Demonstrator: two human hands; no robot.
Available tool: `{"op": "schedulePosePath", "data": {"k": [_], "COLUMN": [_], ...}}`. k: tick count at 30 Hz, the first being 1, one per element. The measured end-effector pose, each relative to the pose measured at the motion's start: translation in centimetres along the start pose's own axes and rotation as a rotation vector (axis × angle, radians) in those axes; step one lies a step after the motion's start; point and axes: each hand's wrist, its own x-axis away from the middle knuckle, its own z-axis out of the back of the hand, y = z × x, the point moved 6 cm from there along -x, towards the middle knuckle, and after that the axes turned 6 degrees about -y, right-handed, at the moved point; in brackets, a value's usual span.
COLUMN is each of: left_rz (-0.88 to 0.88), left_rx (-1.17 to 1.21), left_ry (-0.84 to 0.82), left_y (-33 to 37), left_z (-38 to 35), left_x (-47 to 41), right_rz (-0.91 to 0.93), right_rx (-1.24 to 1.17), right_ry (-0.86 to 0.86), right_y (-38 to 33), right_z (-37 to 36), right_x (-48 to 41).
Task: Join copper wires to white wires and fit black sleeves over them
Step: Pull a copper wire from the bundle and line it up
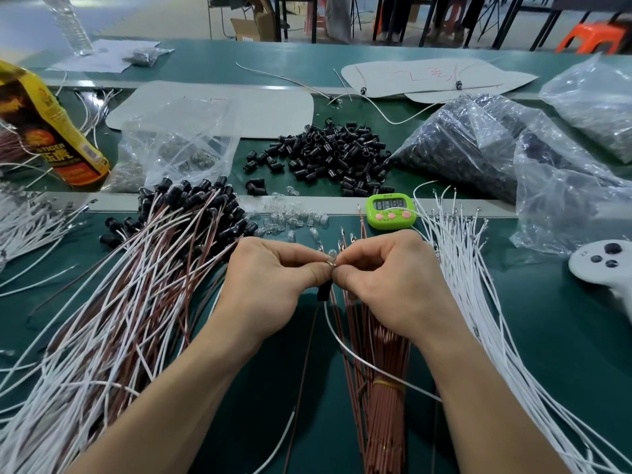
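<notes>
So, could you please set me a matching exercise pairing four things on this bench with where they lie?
Things:
1 green timer
2 loose black sleeves
3 banded copper wires
4 yellow bottle

Places:
A far left of the bench
B near edge, centre
C just beyond the right hand
D middle of the bench

Pairs: 1-C; 2-D; 3-B; 4-A

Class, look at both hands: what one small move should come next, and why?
Probably slide the black sleeve up toward the clear bulb: the left hand and right hand pinch that bulb, and the sleeve sits just below it.
</notes>
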Motion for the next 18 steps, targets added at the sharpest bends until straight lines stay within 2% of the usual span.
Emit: {"op": "schedulePosePath", "data": {"k": [5,11,15,18], "left_rz": [0.040,0.066,0.057,0.061], "left_rx": [0.006,-0.040,-0.041,-0.031], "left_ry": [-0.012,-0.059,-0.086,-0.097], "left_y": [-0.27,-0.69,-0.67,-0.69], "left_z": [-0.03,0.19,0.25,0.26], "left_x": [0.05,-0.17,-0.22,-0.25], "right_rz": [0.038,0.079,0.098,0.097], "right_rx": [-0.004,-0.046,-0.077,-0.225], "right_ry": [-0.030,-0.150,-0.100,-0.100], "right_y": [0.09,0.28,0.52,0.77], "right_z": [0.21,0.01,0.24,0.22], "right_x": [-0.06,-0.34,-0.31,-0.37]}}
